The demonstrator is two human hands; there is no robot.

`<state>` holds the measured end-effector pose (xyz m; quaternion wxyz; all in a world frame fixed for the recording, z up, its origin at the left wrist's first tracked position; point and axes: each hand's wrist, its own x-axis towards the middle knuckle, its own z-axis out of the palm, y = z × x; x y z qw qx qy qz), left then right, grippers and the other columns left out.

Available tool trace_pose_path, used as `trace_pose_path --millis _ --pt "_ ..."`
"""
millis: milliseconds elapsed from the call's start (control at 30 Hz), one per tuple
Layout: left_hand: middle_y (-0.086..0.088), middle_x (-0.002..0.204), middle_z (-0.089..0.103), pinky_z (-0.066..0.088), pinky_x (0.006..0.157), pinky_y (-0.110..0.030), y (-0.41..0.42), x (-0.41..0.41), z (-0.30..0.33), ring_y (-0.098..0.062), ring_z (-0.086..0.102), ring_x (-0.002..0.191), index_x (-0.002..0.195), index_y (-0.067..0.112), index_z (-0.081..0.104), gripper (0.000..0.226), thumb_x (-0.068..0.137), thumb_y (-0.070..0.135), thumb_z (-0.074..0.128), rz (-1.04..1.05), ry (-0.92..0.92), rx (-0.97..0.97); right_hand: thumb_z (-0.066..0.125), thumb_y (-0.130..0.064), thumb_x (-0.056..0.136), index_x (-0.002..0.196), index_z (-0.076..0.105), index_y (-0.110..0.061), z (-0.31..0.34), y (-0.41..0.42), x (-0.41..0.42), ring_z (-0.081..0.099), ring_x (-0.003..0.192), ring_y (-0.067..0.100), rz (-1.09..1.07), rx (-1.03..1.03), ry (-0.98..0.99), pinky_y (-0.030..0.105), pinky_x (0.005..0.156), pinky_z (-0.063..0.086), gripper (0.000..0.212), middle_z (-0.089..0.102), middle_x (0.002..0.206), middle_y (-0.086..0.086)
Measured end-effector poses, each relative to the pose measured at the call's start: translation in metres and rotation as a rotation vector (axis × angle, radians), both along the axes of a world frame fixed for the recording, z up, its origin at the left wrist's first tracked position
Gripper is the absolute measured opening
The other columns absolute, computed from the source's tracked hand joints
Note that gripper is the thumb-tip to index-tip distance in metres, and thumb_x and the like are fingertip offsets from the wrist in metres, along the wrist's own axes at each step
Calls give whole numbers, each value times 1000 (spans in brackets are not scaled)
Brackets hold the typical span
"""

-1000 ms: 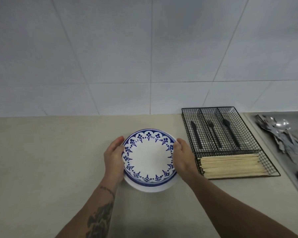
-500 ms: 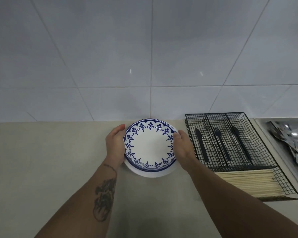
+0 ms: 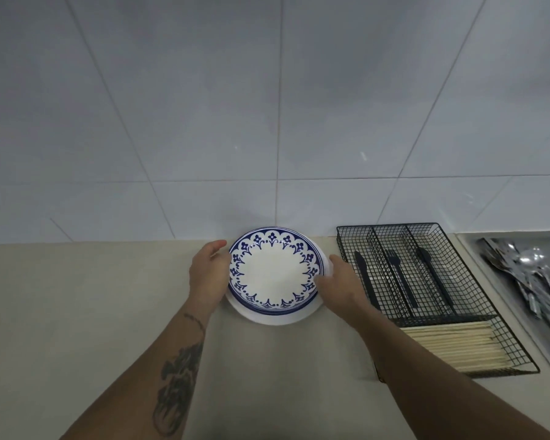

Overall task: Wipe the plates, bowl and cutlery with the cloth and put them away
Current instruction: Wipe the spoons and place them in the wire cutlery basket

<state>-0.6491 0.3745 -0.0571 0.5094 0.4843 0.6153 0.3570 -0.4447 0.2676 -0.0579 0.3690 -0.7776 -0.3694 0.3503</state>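
A black wire cutlery tray (image 3: 451, 290) sits on the beige countertop (image 3: 77, 312) just right of the plates, its back edge against the wall. It has 3 long compartments at the back, holding a black knife (image 3: 364, 277), a black fork (image 3: 399, 277) and a black spoon (image 3: 429, 268), 1 in each. A crosswise front compartment is filled with pale wooden chopsticks (image 3: 451, 347) lying side by side. Further right, past the counter's right edge, a steel sink (image 3: 477, 258) holds a loose heap of shiny metal cutlery (image 3: 534, 274), blurred at the frame's edge.

The stack of plates stands near the back edge of the counter, close to the wall. On top is a blue-patterned plate (image 3: 275, 271), round, glossy white in the middle with a dark blue floral border. Under it a plain white plate (image 3: 273, 319) shows as a crescent at the near side and a sliver at the right.

The left hand (image 3: 208, 274) cups the left rim of the stack, fingers curved round the edge. The right hand (image 3: 337, 281) grips the right rim, fingers curled against it. Whether the stack is resting on the counter or raised off it I cannot tell.

The counter is smooth, matt and faintly speckled. Behind it rises a wall (image 3: 267, 106) of large glossy white tiles with thin grey joints.
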Motion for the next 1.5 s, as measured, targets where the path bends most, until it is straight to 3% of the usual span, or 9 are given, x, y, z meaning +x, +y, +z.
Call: trace_pose_path --millis 167,267,433,500,800,933,1133,1300,1500 --pt "7 112 69 50 97 -36 -57 -3 23 -15 63 108 109 27 70 30 85 12 58 22 -12 108 56 -16 87 141 44 -19 21 -64 -6 50 120 21 18 8 -84 40 97 46 55 46 139 6" --pt "7 106 71 50 100 -41 -92 8 36 -17 66 106 96 29 71 30 83 5 59 -63 -86 109 56 -14 89 136 51 -19 29 -110 2 54 112 17 -16 40 -71 33 93 45 47 56 127 3" --pt "-4 101 73 53 90 -39 -159 45 46 -21 70 92 104 17 69 23 93 2 55 -220 -234 50 57 -13 87 112 65 -22 38 -193 35 60 82 10 -148 68 -21 23 68 49 28 62 94 -6" --pt "-7 97 73 52 86 -38 -185 63 45 -22 69 87 103 17 67 22 95 2 53 -291 -259 -5 56 -11 87 106 65 -22 37 -227 54 59 73 12 -225 59 21 29 65 49 24 62 82 -4" --pt "-10 97 73 51 82 -38 -308 168 33 -24 69 85 107 15 67 25 97 0 48 -503 -213 -151 52 -12 85 105 66 -23 18 -375 169 61 70 16 -422 1 -17 35 63 51 27 65 83 2" --pt "-8 96 74 52 88 -42 -360 234 29 -21 69 83 107 17 67 25 98 1 49 -498 -199 -164 49 -12 86 104 65 -28 14 -430 231 64 70 17 -388 -25 -80 26 57 52 29 68 84 -1" --pt "-7 96 74 52 79 -35 -421 325 29 -20 69 83 107 16 67 26 100 2 47 -496 -204 -180 46 -11 89 109 63 -27 14 -491 312 62 79 7 -257 -53 -181 12 57 44 31 63 93 -6" --pt "-9 98 75 53 78 -34 -434 367 34 -24 71 91 110 15 67 26 99 2 47 -445 -197 -186 48 -12 86 124 57 -25 20 -489 348 56 95 11 -79 -101 -243 19 74 43 41 56 111 -4" --pt "-9 103 74 55 90 -40 -422 410 27 -25 71 97 108 17 66 24 99 3 48 -339 -201 -192 51 -15 87 131 50 -25 12 -452 369 55 109 20 151 -134 -347 34 93 48 45 51 123 1"
